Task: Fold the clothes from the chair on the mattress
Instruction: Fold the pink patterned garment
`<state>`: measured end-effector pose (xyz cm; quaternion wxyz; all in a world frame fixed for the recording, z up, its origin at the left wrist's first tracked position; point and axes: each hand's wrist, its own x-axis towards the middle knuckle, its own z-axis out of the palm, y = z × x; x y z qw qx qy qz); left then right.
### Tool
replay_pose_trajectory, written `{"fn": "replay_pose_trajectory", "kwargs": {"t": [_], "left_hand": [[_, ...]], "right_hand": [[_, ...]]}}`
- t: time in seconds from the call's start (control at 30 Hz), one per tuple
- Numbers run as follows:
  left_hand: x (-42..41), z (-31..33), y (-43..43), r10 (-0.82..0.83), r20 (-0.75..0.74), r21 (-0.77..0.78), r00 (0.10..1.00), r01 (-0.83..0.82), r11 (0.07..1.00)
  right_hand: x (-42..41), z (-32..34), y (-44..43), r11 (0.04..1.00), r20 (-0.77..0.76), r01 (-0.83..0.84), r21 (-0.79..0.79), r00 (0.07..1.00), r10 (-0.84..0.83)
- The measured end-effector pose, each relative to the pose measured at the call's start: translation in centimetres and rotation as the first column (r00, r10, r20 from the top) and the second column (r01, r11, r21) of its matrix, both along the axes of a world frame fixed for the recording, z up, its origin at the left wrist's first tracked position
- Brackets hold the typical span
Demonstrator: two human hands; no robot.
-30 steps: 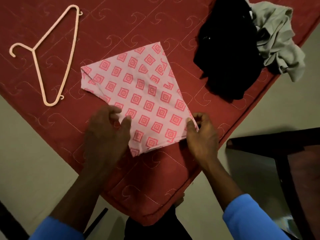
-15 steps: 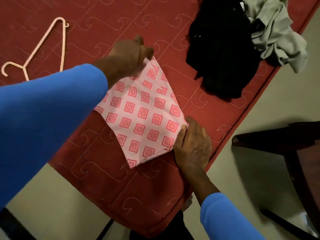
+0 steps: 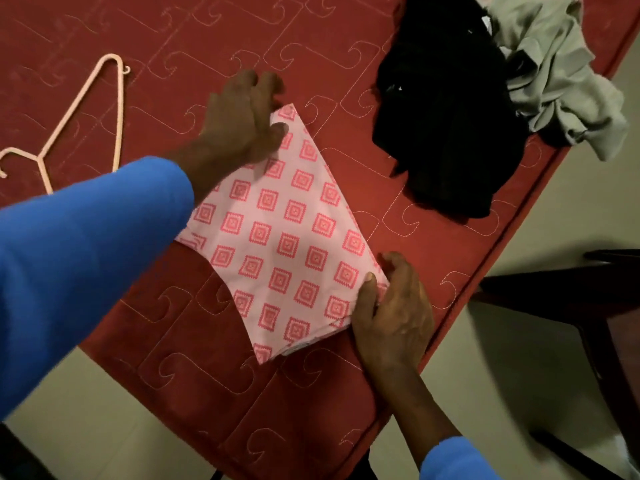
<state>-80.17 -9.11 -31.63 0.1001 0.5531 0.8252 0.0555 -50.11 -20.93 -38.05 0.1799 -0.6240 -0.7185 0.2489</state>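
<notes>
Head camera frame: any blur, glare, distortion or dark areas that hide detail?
Head view: dim, warm light, no glare; the patterned cloth reads sharp, the left hand is softly blurred at its fingertips; the black garment is a near-featureless dark mass; the blue sleeve looms large near the wide-angle lens; the chair sits in shadow.
</notes>
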Motion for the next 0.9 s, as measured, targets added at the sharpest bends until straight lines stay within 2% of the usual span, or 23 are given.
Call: {"fn": "replay_pose_trajectory", "kwargs": {"t": [0.13, 0.2, 0.27, 0.3, 0.37, 0.43, 0.5, 0.57, 0.7, 0.8, 0.9], "left_hand": [[-0.2, -1.2, -5.0, 0.276, 0.147, 0.182, 0.95, -0.301, 0.936], [-1.2, -1.8, -8.6, 0.395, 0.173, 0.218, 0.902, -0.426, 0.878], [-3.6, -2.4, -12.1, 0.517, 0.133, 0.274, 0.845, -0.533, 0.801], [-5.0, -2.6, -13.7, 0.606, 0.112, 0.299, 0.787, -0.609, 0.735], [-7.9, -2.7, -16.6, 0.807, 0.073, 0.294, 0.585, -0.786, 0.543], [-9.7, -3.1, -19.0, 0.928, 0.048, 0.178, 0.369, -0.918, 0.356], [-10.4, -3.7, -20.8, 0.957, 0.069, 0.041, 0.281, -0.96, 0.278], [-10.9, -4.6, -21.8, 0.947, 0.101, 0.007, 0.304, -0.952, 0.305], [-12.5, -4.9, -22.9, 0.875, 0.131, 0.147, 0.466, -0.882, 0.448], [-12.6, -3.8, -23.3, 0.823, 0.292, 0.234, 0.488, -0.87, 0.433], [-11.8, -3.0, -23.4, 0.649, 0.491, 0.303, 0.58, -0.813, 0.498]], "right_hand": [[-2.1, 2.5, 0.4, 0.998, 0.019, 0.034, 0.049, 0.999, -0.035], [-4.4, 3.3, 0.8, 0.991, -0.018, -0.078, 0.112, 0.997, 0.081], [-7.4, 3.2, 1.4, 0.95, -0.02, -0.243, 0.197, 0.968, 0.252], [-8.9, 2.8, 1.9, 0.919, -0.002, -0.329, 0.217, 0.941, 0.337], [-11.9, 1.8, 2.9, 0.86, 0.072, -0.474, 0.19, 0.88, 0.469], [-13.8, 0.5, 3.5, 0.817, 0.188, -0.566, 0.11, 0.819, 0.542], [-14.6, -0.7, 3.5, 0.801, 0.308, -0.597, 0.047, 0.771, 0.557], [-14.5, -1.2, 3.5, 0.804, 0.354, -0.593, 0.045, 0.762, 0.543], [-14.3, -1.2, 3.5, 0.801, 0.354, -0.594, 0.081, 0.768, 0.534], [-14.5, -1.1, 3.5, 0.802, 0.355, -0.588, 0.105, 0.775, 0.522], [-14.2, -1.0, 3.7, 0.818, 0.232, -0.554, 0.154, 0.825, 0.515]]}}
